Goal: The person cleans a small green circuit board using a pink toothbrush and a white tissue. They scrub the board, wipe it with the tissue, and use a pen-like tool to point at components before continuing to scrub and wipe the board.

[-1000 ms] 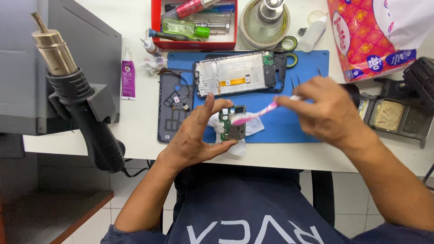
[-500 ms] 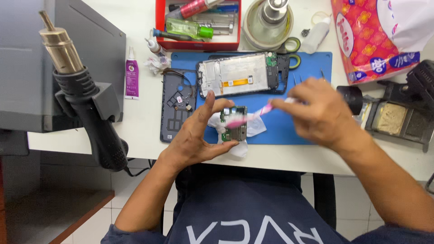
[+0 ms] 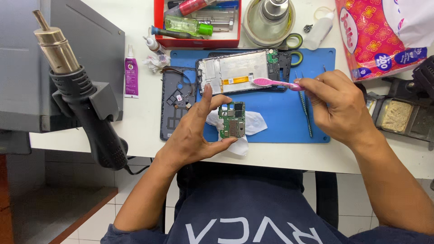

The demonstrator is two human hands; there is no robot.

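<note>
Tissue pack at 1 o'clock cut off. Left hand pinches green circuit board over blue mat, centre of surface. Right hand clamps pink toothbrush, 12 o'clock of board.

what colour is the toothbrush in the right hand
Pink, with a white bristle head; the head view shows the toothbrush held in the right hand.

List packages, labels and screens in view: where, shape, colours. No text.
Tissue pack: top right of table, soft bag, pink-red with yellow flowers, blue round patches.
Glue tube: left of blue mat, slim, purple with white cap.
Green bottle: lying in red tray, clear green, green cap.
Phone display frame: top of mat, rectangular, metal back up, orange strip.
</note>
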